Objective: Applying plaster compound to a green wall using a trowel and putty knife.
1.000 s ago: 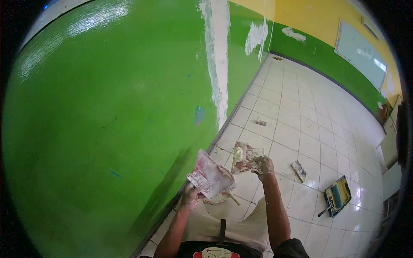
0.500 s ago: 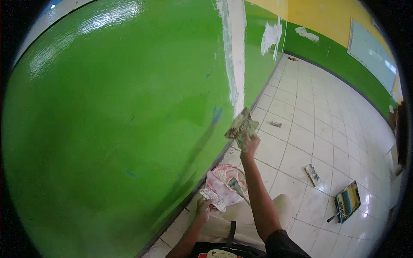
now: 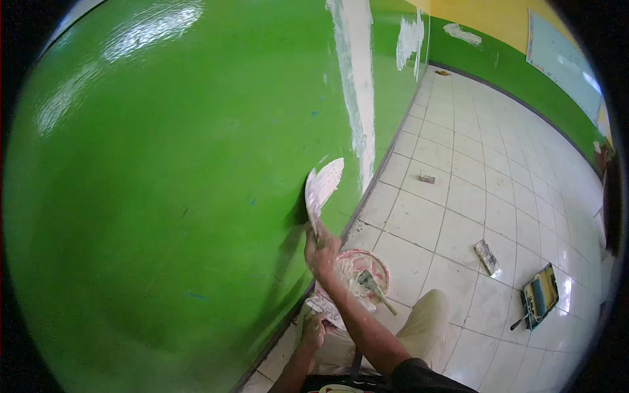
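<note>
left hand [image 3: 313,331] grip hidden | floor block [image 3: 427,177] too small

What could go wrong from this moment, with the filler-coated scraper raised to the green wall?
1. The right hand holds the wide scraper loaded with white filler against the green wall; filler may drop onto the tiled floor.
2. The left hand holds a smeared board low and seemingly tilted; its filler may slide off.
3. The open bucket with a tool in it sits beside the knee and might get knocked.
</note>
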The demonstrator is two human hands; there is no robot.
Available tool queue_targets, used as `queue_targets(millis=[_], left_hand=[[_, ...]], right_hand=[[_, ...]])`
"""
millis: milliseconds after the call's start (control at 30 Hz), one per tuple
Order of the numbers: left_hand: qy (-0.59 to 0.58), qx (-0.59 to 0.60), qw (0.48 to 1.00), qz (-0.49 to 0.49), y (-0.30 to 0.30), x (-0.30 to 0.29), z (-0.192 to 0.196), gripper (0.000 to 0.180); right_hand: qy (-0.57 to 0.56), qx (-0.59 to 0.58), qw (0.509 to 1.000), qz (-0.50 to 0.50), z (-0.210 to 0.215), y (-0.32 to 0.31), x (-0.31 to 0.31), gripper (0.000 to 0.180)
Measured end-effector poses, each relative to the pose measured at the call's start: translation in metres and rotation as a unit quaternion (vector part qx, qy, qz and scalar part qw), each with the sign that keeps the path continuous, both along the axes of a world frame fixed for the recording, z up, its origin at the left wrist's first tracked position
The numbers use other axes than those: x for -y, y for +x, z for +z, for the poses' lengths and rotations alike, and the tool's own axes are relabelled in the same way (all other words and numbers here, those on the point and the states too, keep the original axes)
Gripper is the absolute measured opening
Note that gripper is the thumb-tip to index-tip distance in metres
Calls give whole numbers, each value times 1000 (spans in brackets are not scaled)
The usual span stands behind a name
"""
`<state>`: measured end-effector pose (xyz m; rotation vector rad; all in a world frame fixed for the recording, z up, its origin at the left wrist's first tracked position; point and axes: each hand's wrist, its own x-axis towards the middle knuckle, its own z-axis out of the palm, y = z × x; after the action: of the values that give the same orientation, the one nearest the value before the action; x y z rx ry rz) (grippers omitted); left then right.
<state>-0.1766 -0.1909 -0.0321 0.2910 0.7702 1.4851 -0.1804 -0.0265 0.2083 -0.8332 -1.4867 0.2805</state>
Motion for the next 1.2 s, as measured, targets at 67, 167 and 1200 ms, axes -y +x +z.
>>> queue_targets(millis=[67, 167, 1200], left_hand=[[6, 18, 1000, -24, -2, -20, 11, 22], [0, -82, 997, -16, -3, -33, 47, 44], [60, 73, 995, -12, 8, -55, 191, 36]], right_hand=[[-38, -22, 998, 44, 2, 16, 14, 14], [-161, -105, 976, 102, 2, 59, 25, 14], [-32, 217, 945, 244, 3, 257, 54, 36]])
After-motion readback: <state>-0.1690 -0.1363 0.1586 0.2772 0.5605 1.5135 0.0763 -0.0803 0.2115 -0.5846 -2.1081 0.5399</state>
